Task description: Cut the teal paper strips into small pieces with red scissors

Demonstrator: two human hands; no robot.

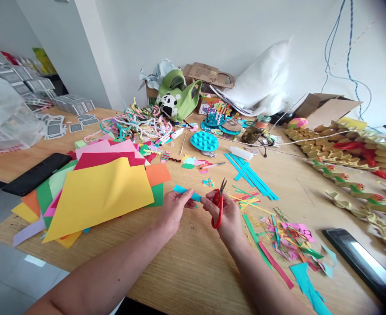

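My left hand (175,208) pinches a small blue paper strip (180,189) between thumb and fingers. Red-handled scissors (218,212) hang in my right hand (227,218), blades pointing up and away from me. The thumb and finger of that same hand also close on the strip's right end. Just beyond the hands lies a little heap of tiny paper bits (208,182). Longer blue paper strips (255,178) are spread to the right, beside thin colored paper slivers (245,197).
Stacked colored paper sheets (104,197) and a black phone (37,174) lie at left. Paper scraps (294,240) and another phone (357,262) are at right. Farther back are pipe cleaners (137,124), a blue disc (204,141), a glass jar (256,130) and a green bag (176,98).
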